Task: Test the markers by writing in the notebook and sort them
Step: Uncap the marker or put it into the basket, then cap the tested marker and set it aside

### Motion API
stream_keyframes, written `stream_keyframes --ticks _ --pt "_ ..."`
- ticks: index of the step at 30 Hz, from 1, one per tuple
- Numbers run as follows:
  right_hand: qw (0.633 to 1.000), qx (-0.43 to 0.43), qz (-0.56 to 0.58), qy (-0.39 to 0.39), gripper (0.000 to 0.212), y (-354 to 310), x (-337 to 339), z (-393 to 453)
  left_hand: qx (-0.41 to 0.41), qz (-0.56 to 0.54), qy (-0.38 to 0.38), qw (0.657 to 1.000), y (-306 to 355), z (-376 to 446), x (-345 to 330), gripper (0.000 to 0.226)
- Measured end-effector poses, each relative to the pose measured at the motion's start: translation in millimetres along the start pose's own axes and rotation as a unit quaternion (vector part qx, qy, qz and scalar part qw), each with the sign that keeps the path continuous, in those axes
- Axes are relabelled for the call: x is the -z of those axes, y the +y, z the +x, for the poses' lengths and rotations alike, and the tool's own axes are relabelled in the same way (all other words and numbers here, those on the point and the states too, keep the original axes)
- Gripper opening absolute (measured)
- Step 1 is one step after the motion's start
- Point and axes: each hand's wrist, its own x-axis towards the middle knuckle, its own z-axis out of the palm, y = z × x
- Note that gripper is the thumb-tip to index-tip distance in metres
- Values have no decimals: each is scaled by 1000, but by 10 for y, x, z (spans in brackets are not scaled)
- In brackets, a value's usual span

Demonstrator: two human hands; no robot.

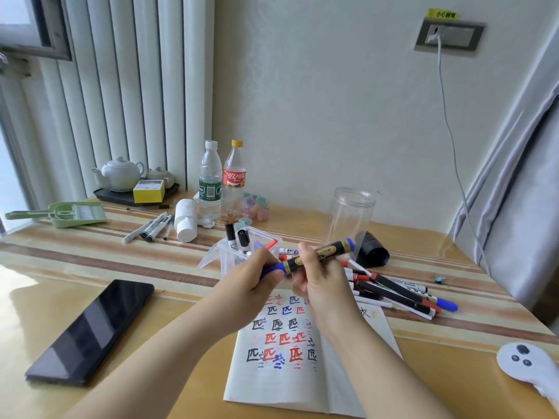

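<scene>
Notebook (302,367): lies open just below both hands, page crowded with test strokes.
Marker (314,256): held between the hands above the page — light, stiff, smooth-barrelled by the look; best taken mid-barrel.
Left hand (257,275): fingers curled round the blue cap (272,269).
Right hand (320,276): pinching the barrel — cap probably stiff to pull.
</scene>
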Motion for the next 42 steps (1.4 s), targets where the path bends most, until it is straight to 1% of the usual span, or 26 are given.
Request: stream_keyframes --ticks 2,4,6,9,11,14,17,18,20,23,26,28,30,33,35,38,40,42 --pt "999 -24 11 -43 33 -14 -86 55 30 0 37 999 -56 26 57 6" --pt "997 -47 12 -65 29 -59 -174 141 49 -3 90 995 -109 66 138 11" --pt "994 -72 9 -77 29 -131 -239 249 61 21 145 987 -146 111 262 12" --pt "994 -87 -42 -57 30 -253 -226 391 91 66 219 969 -192 187 517 8" --pt "993 -76 -90 -30 27 -301 -145 451 103 78 231 964 -231 261 670 7" --pt "980 -53 -189 -11 24 -301 11 469 102 95 206 969 -252 364 748 14" --pt "954 -29 -296 -14 23 -215 175 450 103 78 167 978 -214 429 671 30" --pt "943 -23 -330 -20 23 -170 233 439 103 76 159 979 -211 444 631 31" --pt "927 -21 -374 -32 23 -81 353 407 106 80 149 980 -223 466 548 25" --pt "914 -24 -402 -38 23 25 522 350 115 92 132 980 -277 483 410 16" --pt "914 -27 -402 -35 24 93 657 302 104 129 115 979 -347 486 271 16" --pt "912 -35 -408 -31 25 144 752 295 88 158 120 976 -365 480 204 21" --pt "914 -48 -402 -21 25 197 863 305 51 188 148 970 -334 460 144 27" --pt "907 -48 -419 -11 25 242 1025 317 -47 212 167 962 -175 427 5 24" --pt "895 -43 -445 -5 23 263 1110 338 -83 200 142 966 -71 417 -144 19" --pt "876 -42 -480 13 17 335 1232 402 -97 165 63 980 -83 435 -453 17" --pt "858 -40 -512 15 12 400 1317 457 -87 168 14 982 -172 462 -652 19" --pt "838 -36 -544 10 8 460 1397 511 -52 171 -17 984 -262 500 -800 19"
